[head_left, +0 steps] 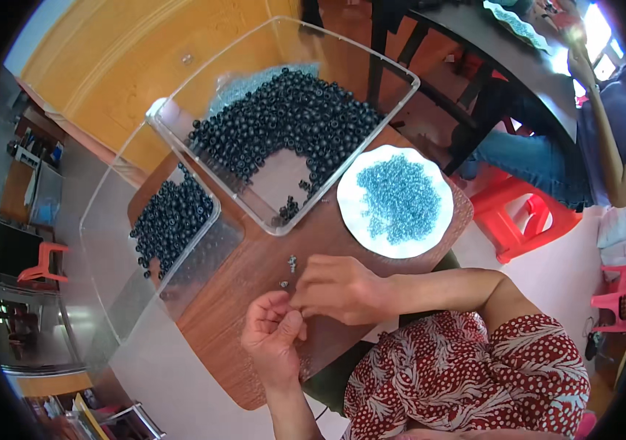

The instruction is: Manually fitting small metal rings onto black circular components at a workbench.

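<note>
My left hand [276, 334], palm up with curled fingers, meets my right hand [346, 292] over the near part of a brown wooden table [217, 345]. Both hands are closed at the fingertips; whatever they pinch is too small or hidden to make out. Just beyond them a few tiny silvery pieces [292, 264] lie on the wood. Small round black pieces with holes [291, 110], like beads, heap in a large clear plastic bin [276, 229]. To the right, a white scalloped plate [353, 224] holds a pile of small clear bluish pieces [401, 196].
A second clear bin [111, 323] at the left holds more black pieces [173, 220]. A bluish plastic bag [239, 88] lies inside the large bin. Another person [606, 139] sits at a dark table [467, 44] at the upper right, near a red stool [522, 220].
</note>
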Tool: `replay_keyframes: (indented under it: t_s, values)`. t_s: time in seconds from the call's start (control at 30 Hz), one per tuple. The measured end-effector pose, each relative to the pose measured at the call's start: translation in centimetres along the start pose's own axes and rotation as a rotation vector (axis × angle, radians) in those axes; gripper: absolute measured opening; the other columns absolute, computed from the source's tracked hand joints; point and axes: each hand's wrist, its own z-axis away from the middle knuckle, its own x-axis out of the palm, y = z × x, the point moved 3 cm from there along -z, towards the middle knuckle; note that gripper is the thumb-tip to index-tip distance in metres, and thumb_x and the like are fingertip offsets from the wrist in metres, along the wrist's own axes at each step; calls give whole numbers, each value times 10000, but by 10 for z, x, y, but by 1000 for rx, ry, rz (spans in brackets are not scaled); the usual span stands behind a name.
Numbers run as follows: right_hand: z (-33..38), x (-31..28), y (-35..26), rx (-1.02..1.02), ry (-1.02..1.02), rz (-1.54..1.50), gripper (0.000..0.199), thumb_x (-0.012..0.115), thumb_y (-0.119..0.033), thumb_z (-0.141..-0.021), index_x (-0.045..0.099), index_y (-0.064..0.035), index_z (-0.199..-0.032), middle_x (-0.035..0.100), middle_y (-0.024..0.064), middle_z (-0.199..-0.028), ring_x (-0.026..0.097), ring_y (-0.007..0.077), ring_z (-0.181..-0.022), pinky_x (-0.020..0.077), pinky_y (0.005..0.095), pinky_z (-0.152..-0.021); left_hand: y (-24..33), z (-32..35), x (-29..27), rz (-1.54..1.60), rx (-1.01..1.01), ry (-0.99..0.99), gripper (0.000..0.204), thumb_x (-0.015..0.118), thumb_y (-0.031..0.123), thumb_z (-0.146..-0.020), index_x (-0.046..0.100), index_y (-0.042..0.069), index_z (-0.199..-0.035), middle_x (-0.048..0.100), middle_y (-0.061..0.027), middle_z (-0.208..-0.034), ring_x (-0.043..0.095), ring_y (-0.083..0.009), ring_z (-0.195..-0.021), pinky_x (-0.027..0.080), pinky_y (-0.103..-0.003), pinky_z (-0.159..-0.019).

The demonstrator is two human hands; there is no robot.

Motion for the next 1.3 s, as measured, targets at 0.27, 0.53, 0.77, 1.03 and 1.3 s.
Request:
replay_keyframes:
  t_s: [0.27, 0.53, 0.77, 1.03, 1.3]
  values:
    - [-11, -34, -1, 48, -67, -291, 152, 714, -37, -731, 632, -18, -857, 589, 85, -817, 562, 248, -721, 452, 320, -603, -1, -11, 27, 320, -181, -227, 529, 729, 55, -759, 432, -58, -1182, 635, -133, -834, 574, -151, -617, 454, -227, -526]
    - [-85, -137, 21, 205, 29, 268, 101, 651, 0, -736, 657, -30, -832, 628, 78, -787, 598, 210, -672, 452, 308, -573, -4, -26, 24, 198, -101, -168, 436, 670, 96, -829, 455, -65, -1173, 624, -136, -838, 567, -143, -643, 462, -231, -565]
    - [-133, -126, 145, 154, -697, 816, 176, 594, -23, -674, 647, -42, -841, 641, 145, -732, 623, 353, -714, 493, 422, -635, -19, -37, 18, 176, -76, -108, 351, 641, 33, -836, 490, -57, -1140, 629, -132, -829, 558, -130, -638, 457, -209, -559]
    - [-130, -100, 155, -66, -974, 1010, 111, 610, -99, -676, 616, -50, -775, 622, 134, -674, 635, 321, -746, 505, 414, -639, -27, -44, 6, 122, -49, -58, 347, 650, 70, -838, 505, -48, -1130, 623, -121, -810, 536, -126, -621, 432, -211, -536]
    - [-131, -100, 141, -106, -931, 900, 190, 624, -97, -684, 618, -29, -862, 633, 144, -751, 623, 299, -764, 503, 401, -653, -27, -41, 6, 72, -10, -53, 302, 643, 72, -853, 543, -39, -1115, 627, -87, -832, 548, -101, -674, 436, -190, -568]
